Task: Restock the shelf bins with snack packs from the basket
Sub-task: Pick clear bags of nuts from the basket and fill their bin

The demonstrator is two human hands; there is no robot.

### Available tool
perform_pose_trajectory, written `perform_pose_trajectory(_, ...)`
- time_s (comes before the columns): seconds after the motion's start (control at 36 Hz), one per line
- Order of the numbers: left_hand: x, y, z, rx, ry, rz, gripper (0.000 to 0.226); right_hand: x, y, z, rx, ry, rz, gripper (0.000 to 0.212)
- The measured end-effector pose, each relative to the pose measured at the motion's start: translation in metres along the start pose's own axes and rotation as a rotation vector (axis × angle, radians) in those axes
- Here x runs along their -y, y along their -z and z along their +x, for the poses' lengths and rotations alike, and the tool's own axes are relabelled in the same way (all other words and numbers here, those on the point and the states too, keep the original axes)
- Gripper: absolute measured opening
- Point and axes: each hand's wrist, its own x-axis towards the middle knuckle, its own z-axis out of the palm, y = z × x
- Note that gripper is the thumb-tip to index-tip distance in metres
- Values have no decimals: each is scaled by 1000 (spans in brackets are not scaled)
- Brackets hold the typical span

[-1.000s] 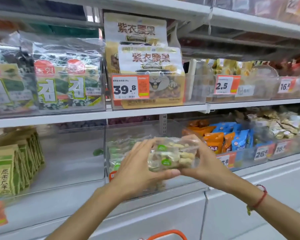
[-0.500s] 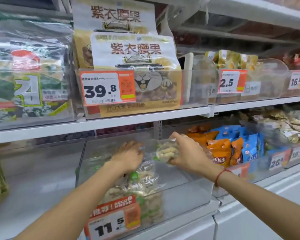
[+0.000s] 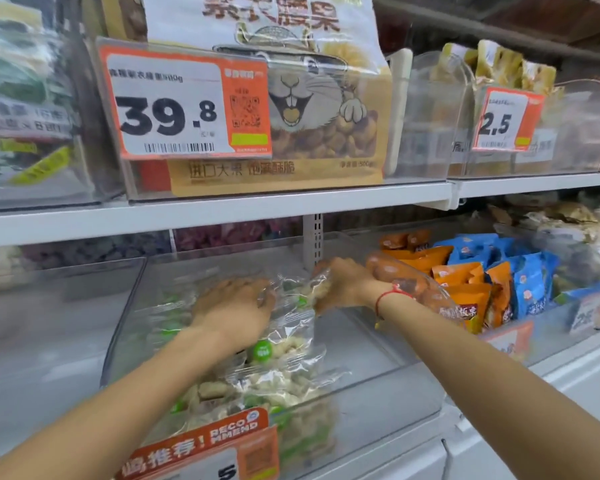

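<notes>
Reached both hands into the clear plastic shelf bin [image 3: 378,344] under the white shelf board [image 3: 222,209] close above the knuckles. Found bare bin floor below and right of the right hand [image 3: 343,285]. Met heaped clear snack packs with green labels [image 3: 274,362] beneath the left hand [image 3: 232,306]. Bounded on the right by the bin wall, with orange foil packets [image 3: 465,289] just past the right wrist.
</notes>
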Motion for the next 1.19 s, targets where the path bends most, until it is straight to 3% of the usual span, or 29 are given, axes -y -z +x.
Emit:
perform_pose_trajectory(0.14, -8, 14, 14, -70, 9, -49, 36, -7, -12, 11, -85, 42, 103, 64)
perform_pose_trajectory(0.25, -15, 16, 51, -62, -19, -112, 36, -11, -18, 15, -114, 51, 141, 72)
perform_pose_trajectory(0.42, -21, 4, 100, 17, 0, -42, 16, -20, -21, 20, -129, -22, 237, 86)
perform_pose_trajectory(0.56, -19, 2, 112, -175, 45, 93, 9, -20, -21, 23, -209, 2, 272, 81)
perform_pose_trajectory(0.67, -16, 1, 112, -288, 97, 120, 15, -13, -19, 19, -272, 107, 150, 58)
perform_pose_trajectory(0.75, -14, 0, 109, -311, 119, 54, 10, -9, -24, 21, -247, 66, 163, 37)
perform_pose_trajectory(0.83, -11, 1, 102, -303, 63, 20, 12, -8, -27, 25, -222, 7, 148, 52)
perform_pose_trajectory(0.92, -6, 5, 96, -294, -5, 7, 20, -5, -28, 26, -43, -100, 260, 79)
perform_pose_trajectory(1.0, -5, 10, 92, -229, 10, -47, 23, -4, -31, 22, 79, -142, 222, 62)
perform_pose_trajectory(1.11, -9, 14, 85, -160, 5, -52, 29, -7, -29, 22, -64, -153, 259, 43)
perform_pose_trajectory(1.19, -17, 12, 81, -89, -33, -106, 20, -8, -28, 24, -142, -150, 357, 40)
